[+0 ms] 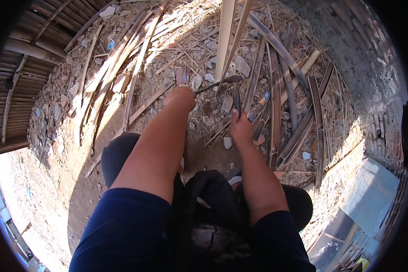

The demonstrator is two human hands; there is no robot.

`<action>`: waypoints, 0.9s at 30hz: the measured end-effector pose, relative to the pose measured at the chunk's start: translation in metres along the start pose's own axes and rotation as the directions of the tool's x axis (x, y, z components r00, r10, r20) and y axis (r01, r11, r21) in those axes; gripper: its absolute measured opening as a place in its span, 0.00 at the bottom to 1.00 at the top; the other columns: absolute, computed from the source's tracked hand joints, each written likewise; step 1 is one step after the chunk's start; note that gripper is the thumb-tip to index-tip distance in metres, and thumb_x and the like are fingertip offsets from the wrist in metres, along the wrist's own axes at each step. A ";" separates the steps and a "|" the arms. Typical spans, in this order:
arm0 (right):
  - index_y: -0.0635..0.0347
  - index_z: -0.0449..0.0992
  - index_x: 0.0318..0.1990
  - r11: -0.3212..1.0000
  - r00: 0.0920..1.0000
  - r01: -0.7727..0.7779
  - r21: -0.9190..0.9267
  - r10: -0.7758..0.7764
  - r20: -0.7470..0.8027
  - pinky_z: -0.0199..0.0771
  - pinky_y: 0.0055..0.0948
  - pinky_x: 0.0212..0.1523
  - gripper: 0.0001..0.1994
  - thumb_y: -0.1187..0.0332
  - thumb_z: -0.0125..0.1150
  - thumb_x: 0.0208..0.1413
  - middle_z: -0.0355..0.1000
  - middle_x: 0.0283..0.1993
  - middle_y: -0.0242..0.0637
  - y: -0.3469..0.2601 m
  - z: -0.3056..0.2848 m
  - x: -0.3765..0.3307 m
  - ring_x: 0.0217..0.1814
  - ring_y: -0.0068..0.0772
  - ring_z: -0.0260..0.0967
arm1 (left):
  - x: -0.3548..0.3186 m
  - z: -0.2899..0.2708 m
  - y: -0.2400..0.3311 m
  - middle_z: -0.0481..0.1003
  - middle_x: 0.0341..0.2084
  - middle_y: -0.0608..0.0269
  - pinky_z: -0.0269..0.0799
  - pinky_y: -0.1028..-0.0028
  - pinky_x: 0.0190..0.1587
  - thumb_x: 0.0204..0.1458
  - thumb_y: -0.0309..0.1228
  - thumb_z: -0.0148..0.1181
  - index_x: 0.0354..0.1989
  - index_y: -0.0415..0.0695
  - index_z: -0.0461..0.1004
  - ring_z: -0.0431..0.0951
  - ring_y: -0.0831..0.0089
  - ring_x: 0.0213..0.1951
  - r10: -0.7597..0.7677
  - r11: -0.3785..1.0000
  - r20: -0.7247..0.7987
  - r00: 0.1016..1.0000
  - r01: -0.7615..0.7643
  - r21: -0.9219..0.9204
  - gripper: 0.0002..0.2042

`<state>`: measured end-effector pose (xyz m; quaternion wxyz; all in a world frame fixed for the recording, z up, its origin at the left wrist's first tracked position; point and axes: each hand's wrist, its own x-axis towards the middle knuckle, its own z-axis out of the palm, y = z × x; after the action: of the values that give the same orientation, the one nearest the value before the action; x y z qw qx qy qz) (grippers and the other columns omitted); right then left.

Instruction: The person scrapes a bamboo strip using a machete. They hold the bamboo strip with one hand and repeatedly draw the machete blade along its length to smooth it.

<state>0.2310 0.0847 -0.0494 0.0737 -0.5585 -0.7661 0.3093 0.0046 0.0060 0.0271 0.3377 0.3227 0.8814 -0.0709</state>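
My left hand [181, 98] is closed around a long, thin, dark blade-like tool [206, 88] that points to the right. A flat brownish piece [182, 75] shows just beyond this fist; whether it belongs to the tool, I cannot tell. My right hand [241, 127] grips the dark handle of what looks like a hammer [237, 97], its top end meeting the blade's far end. Between the hands and beyond them, a pale split bamboo strip [224, 41] rises upright, with a second strip [238, 38] slanting beside it; their lower ends come together by the blade.
Weathered split bamboo lengths [274, 104] lie piled at right, and more sunlit ones [106, 75] at left. Stones [242, 66], straw and rubble cover the ground. A slatted bamboo wall [13, 97] stands at left, a rough grey wall [371, 59] at right, with a pale panel [371, 196] below it.
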 end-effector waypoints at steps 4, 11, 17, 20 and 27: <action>0.65 0.73 0.40 0.995 0.986 0.060 0.073 -0.048 -0.162 0.67 0.50 0.34 0.26 0.46 0.45 0.67 0.72 0.26 0.50 0.000 -0.007 0.019 0.30 0.59 0.70 | 0.024 0.024 -0.007 0.78 0.49 0.51 0.76 0.59 0.53 0.52 0.32 0.57 0.48 0.43 0.79 0.79 0.55 0.51 0.026 0.998 -0.033 0.999 -0.028 -0.050 0.16; 0.64 0.74 0.38 0.941 0.938 0.127 0.314 -0.011 -0.347 0.68 0.52 0.36 0.25 0.48 0.44 0.67 0.73 0.28 0.53 -0.062 -0.049 0.016 0.33 0.61 0.72 | 0.016 0.017 0.005 0.79 0.48 0.52 0.76 0.60 0.52 0.50 0.32 0.59 0.49 0.46 0.80 0.79 0.55 0.52 -0.036 0.995 -0.002 0.999 0.035 -0.096 0.16; 0.63 0.75 0.41 0.999 0.999 0.019 -0.044 -0.021 -0.038 0.71 0.54 0.37 0.24 0.48 0.43 0.67 0.75 0.30 0.55 -0.012 -0.013 0.008 0.36 0.64 0.74 | 0.031 0.031 -0.003 0.79 0.47 0.53 0.76 0.61 0.52 0.51 0.32 0.59 0.49 0.51 0.80 0.79 0.55 0.51 0.033 0.999 0.002 0.999 -0.033 -0.007 0.16; 0.63 0.75 0.41 0.996 0.985 0.068 0.050 -0.059 -0.163 0.71 0.55 0.36 0.24 0.48 0.44 0.67 0.75 0.29 0.55 -0.017 -0.023 0.021 0.35 0.64 0.74 | 0.033 0.035 -0.006 0.78 0.50 0.52 0.76 0.61 0.53 0.53 0.31 0.58 0.50 0.46 0.79 0.78 0.55 0.53 0.038 0.999 0.012 0.999 -0.038 -0.003 0.15; 0.65 0.72 0.39 0.983 0.955 0.101 0.154 -0.052 -0.293 0.71 0.54 0.34 0.22 0.50 0.47 0.66 0.74 0.27 0.56 -0.039 -0.041 0.017 0.33 0.63 0.74 | 0.037 0.036 -0.008 0.78 0.48 0.53 0.76 0.60 0.53 0.51 0.32 0.57 0.50 0.52 0.80 0.79 0.55 0.51 0.074 0.996 -0.009 0.997 -0.073 0.056 0.17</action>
<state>0.2114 0.1088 0.0009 0.2430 -0.5591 -0.7398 0.2849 -0.0011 0.0067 -0.0246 0.3261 0.3646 0.8684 -0.0811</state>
